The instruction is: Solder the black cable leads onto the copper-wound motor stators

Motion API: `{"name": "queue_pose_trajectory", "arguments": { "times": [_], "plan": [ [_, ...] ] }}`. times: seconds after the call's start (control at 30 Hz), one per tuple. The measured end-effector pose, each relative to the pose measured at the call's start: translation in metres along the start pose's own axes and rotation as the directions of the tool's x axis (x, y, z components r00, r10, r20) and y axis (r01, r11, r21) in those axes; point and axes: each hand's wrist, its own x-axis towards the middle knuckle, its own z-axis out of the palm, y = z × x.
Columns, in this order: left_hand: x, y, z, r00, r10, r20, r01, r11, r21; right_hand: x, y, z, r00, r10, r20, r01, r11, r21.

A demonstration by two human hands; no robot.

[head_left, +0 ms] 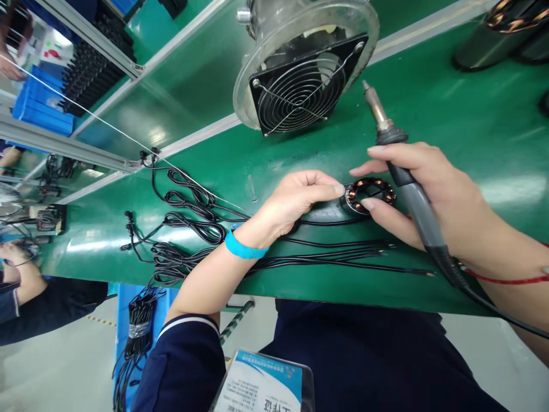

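A round copper-wound coil ring [371,193] lies on the green belt [472,131]. My left hand [295,200], a blue band at its wrist, is curled with fingertips pinched at the ring's left edge. My right hand [429,194] carries a soldering iron [405,177] tucked between its fingers, the metal tip pointing up and away, while its thumb and forefinger touch the ring's right side. Thin black wires [343,257] run along the belt below both hands.
Several coiled black cables [189,229] lie at the left of the belt. A clear-housed fan with a wire grille [300,80] stands behind the hands. Another person's arm [26,280] works at the far left. A bundle of cables [139,326] hangs beside a blue bin.
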Motion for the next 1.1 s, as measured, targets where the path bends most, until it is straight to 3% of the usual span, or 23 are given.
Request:
{"name": "queue_pose_trajectory", "arguments": {
  "times": [0.3,0.53,0.7,0.8,0.93,1.0,1.1],
  "plan": [
    [-0.003,0.001,-0.001,0.995,-0.065,0.081,0.057,0.993,0.101,-0.001,0.002,0.01,0.999,-0.032,-0.021,0.031,0.999,-0.04],
    [-0.002,-0.003,-0.001,0.993,-0.025,0.115,0.02,0.999,0.043,0.0,0.003,0.007,0.996,-0.074,-0.058,0.067,0.991,-0.113],
    [-0.004,0.0,-0.006,0.97,-0.008,0.243,-0.003,0.999,0.045,-0.001,-0.009,0.006,0.991,0.035,-0.13,-0.054,0.987,-0.149],
    [-0.003,-0.001,-0.004,0.965,0.02,0.263,-0.076,0.976,0.206,-0.001,-0.015,0.011,0.971,0.125,-0.206,-0.152,0.981,-0.12],
    [0.001,-0.002,-0.001,0.966,0.198,0.169,-0.251,0.881,0.402,0.003,-0.014,0.019,0.965,0.174,-0.198,-0.194,0.977,-0.085],
    [0.005,0.001,-0.008,0.956,0.289,0.056,-0.285,0.863,0.418,0.005,-0.01,0.018,0.969,0.177,-0.17,-0.192,0.978,-0.08],
    [0.01,0.013,-0.033,0.915,0.365,-0.175,-0.27,0.872,0.407,0.006,-0.002,0.007,0.981,0.137,-0.138,-0.156,0.979,-0.131]
  ]
}}
